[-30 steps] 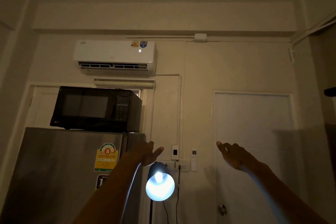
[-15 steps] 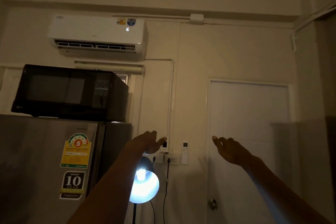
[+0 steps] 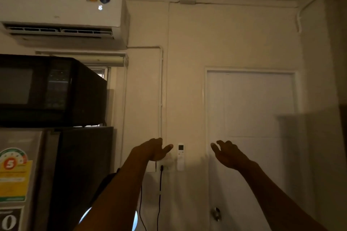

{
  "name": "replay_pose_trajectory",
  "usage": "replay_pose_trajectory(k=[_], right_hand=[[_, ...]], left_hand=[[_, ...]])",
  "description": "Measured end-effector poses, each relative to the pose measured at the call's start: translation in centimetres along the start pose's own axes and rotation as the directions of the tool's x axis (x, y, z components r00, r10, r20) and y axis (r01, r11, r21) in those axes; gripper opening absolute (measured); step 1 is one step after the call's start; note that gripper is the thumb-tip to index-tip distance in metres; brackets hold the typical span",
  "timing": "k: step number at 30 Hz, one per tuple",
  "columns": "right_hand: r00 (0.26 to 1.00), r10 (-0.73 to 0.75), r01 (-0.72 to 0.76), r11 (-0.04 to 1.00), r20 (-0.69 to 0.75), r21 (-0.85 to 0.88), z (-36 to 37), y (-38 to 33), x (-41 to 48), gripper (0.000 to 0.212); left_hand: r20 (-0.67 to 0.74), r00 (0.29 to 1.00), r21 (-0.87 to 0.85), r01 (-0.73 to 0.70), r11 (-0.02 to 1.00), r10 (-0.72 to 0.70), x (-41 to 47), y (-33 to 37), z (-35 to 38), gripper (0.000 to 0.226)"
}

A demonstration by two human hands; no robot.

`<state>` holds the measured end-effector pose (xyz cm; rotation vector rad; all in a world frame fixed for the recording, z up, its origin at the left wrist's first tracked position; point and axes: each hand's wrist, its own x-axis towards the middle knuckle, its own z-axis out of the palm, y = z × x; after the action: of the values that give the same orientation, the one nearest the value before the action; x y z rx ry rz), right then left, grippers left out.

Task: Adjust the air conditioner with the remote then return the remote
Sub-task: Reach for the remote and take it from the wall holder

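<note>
Dim room, warm light. Both arms raised toward the wall. The remote (image 3: 180, 156) hangs upright on the wall, in what looks like a holder, between the two hands and level with them.

Left hand (image 3: 152, 149): fingers loosely spread, thumb pointing right, nothing in it. Thumb tip is just beside the remote's left edge, a narrow strip of wall showing between; no contact seen.

Right hand (image 3: 226, 154): open, fingers slightly curled and pointing left toward the remote, nothing held. Clearly farther from the remote than the left thumb, in front of the edge of the white door (image 3: 249, 118).

The air conditioner (image 3: 62, 18) is mounted high on the wall, upper left, a small lit digit on its front panel. Below it, a black microwave (image 3: 47, 90) sits on top of a fridge (image 3: 24, 174). A black cord (image 3: 159, 193) drops from a wall socket just below the left hand. A lit lamp (image 3: 88, 214) shows partly behind the left forearm.
</note>
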<state>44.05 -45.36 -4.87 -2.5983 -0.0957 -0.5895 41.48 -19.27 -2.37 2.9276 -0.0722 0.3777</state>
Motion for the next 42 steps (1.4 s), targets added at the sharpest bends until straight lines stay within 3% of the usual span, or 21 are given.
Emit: replay_pose_trajectory(k=[3,11,24,34,38,42], right_hand=[[0.999,-0.032,0.032,0.999,-0.034,-0.001,1.5,1.3,2.8,0.062],[0.983,-0.071,0.078,0.996,0.168,-0.035,6.2,4.9,11.8,0.068],[0.951,-0.151,0.149,0.988,0.270,0.027,13.3,8.8,23.5,0.067],[0.957,-0.239,0.232,0.971,0.164,0.065,20.3,8.8,30.7,0.050],[0.947,-0.250,0.240,0.968,0.202,0.074,22.3,8.1,33.9,0.041],[0.945,-0.264,0.249,0.964,0.193,0.096,25.0,7.4,36.2,0.037]], left_hand=[[-0.021,1.000,0.007,-0.012,1.000,0.012,3.4,0.6,2.0,0.076],[0.007,0.999,0.030,0.032,0.999,-0.032,10.6,1.6,7.7,0.073],[0.025,0.988,-0.053,0.156,0.986,-0.154,21.3,2.2,12.7,0.075],[-0.093,0.993,-0.068,0.065,0.996,-0.071,30.0,0.3,16.6,0.060],[-0.176,0.983,-0.095,0.045,0.994,-0.061,33.7,-1.1,17.7,0.054],[-0.170,0.983,-0.116,0.044,0.992,-0.064,37.0,-2.3,19.2,0.043]])
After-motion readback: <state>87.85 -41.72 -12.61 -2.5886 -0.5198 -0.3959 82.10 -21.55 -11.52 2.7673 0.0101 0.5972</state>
